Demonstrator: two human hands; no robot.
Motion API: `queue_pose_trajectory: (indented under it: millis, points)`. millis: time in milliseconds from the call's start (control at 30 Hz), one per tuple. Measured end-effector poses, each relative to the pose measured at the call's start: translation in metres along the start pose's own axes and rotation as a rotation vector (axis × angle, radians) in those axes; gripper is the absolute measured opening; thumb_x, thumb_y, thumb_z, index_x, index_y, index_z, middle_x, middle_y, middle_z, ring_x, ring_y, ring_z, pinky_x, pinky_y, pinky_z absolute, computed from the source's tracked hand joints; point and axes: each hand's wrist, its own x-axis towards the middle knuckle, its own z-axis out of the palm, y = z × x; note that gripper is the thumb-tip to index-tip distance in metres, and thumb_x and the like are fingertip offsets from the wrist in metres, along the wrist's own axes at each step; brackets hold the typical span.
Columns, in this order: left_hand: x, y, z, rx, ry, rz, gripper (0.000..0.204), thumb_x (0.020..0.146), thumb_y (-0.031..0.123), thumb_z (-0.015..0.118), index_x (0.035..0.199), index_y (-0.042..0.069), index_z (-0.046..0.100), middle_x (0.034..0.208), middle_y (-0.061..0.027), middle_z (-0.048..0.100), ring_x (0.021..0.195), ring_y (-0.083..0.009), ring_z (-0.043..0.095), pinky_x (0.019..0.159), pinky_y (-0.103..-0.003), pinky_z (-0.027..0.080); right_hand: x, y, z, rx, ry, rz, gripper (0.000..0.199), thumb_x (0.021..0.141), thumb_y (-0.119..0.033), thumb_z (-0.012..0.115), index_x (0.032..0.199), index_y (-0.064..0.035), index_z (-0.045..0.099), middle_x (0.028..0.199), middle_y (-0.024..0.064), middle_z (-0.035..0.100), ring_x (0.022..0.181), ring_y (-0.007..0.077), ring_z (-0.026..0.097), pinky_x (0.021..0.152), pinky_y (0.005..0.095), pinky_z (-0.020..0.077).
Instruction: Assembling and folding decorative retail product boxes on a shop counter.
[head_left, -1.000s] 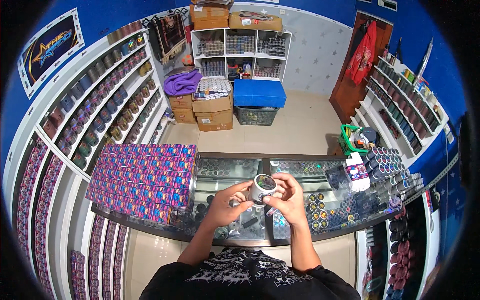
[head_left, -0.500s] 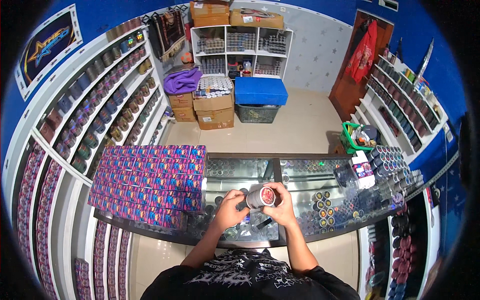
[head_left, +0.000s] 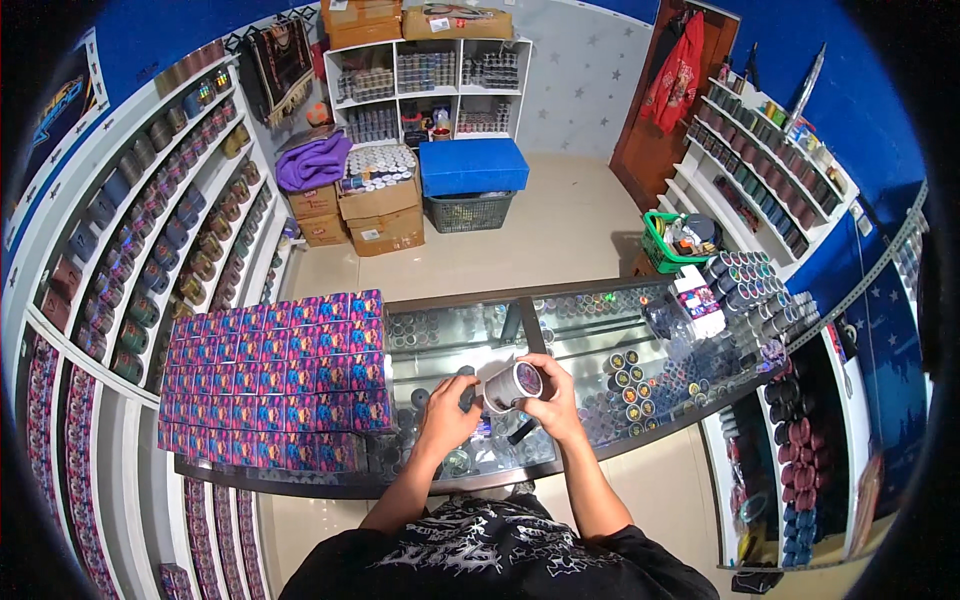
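Note:
Over the glass-topped counter point(head_left: 560, 455), my right hand point(head_left: 553, 402) is wrapped round a pale grey spool point(head_left: 499, 391). The spool tilts so that its round, dark printed end faces up and right. Just left of it, my left hand point(head_left: 449, 411) is curled round a small dark grey object point(head_left: 467, 389), whose kind I cannot make out. A narrow gap parts this object from the spool. Below the hands, a short black bar-shaped item point(head_left: 522, 431) lies on the counter.
Stacked colourful printed boxes point(head_left: 270, 385) cover the counter's left part. Rows of gold-and-black round-ended spools point(head_left: 631, 390) stand right of my hands. More spools point(head_left: 745, 278) are piled at the far right, beside a green basket point(head_left: 668, 252). Shelves point(head_left: 195, 215) line the left wall.
My left hand has drawn off the spool to the left, with the dark object in it. The spool's end has turned in my right hand. The whole view has shifted slightly.

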Motion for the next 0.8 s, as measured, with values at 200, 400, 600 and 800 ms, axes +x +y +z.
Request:
queue_pose_trajectory:
  millis: [200, 400, 600, 800]
  points:
    - [-0.002, -0.003, 0.007, -0.028, 0.016, -0.096, 0.031, 0.074, 0.011, 0.072, 0.103, 0.004, 0.062, 0.090, -0.0169, 0.068, 0.083, -0.0314, 0.067, 0.074, -0.040, 0.053, 0.022, 0.010, -0.006, -0.192, -0.038, -0.035, 0.050, 0.059, -0.007, 0.070, 0.108, -0.0010, 0.060, 0.102, 0.0055, 0.056, 0.098, 0.0168, 0.058, 0.091, 0.0301, 0.0463]
    - [-0.004, -0.010, 0.010, 0.003, 0.071, -0.184, 0.030, 0.074, 0.016, 0.073, 0.100, 0.005, 0.062, 0.088, -0.0182, 0.067, 0.083, -0.0327, 0.067, 0.074, -0.040, 0.053, 0.028, 0.009, -0.021, -0.303, -0.070, -0.016, 0.049, 0.058, -0.008, 0.073, 0.106, -0.0014, 0.062, 0.098, 0.0070, 0.058, 0.095, 0.0187, 0.060, 0.088, 0.0312, 0.0480]
    - [-0.006, -0.015, 0.014, 0.078, 0.127, -0.186, 0.032, 0.074, 0.017, 0.073, 0.100, 0.004, 0.062, 0.090, -0.0198, 0.067, 0.086, -0.0343, 0.067, 0.075, -0.041, 0.052, 0.022, -0.006, -0.012, -0.626, -0.131, -0.076, 0.051, 0.057, -0.010, 0.074, 0.107, -0.0014, 0.065, 0.094, 0.0121, 0.062, 0.092, 0.0268, 0.063, 0.085, 0.0345, 0.0504]
    - [-0.011, -0.018, 0.022, 0.083, 0.122, -0.241, 0.031, 0.074, 0.019, 0.072, 0.099, 0.002, 0.065, 0.094, -0.0206, 0.067, 0.090, -0.0354, 0.065, 0.080, -0.041, 0.052, 0.019, -0.005, -0.009, -0.811, -0.177, 0.077, 0.054, 0.061, -0.011, 0.074, 0.114, -0.0036, 0.063, 0.105, 0.0174, 0.063, 0.099, 0.0336, 0.063, 0.085, 0.0389, 0.0512]
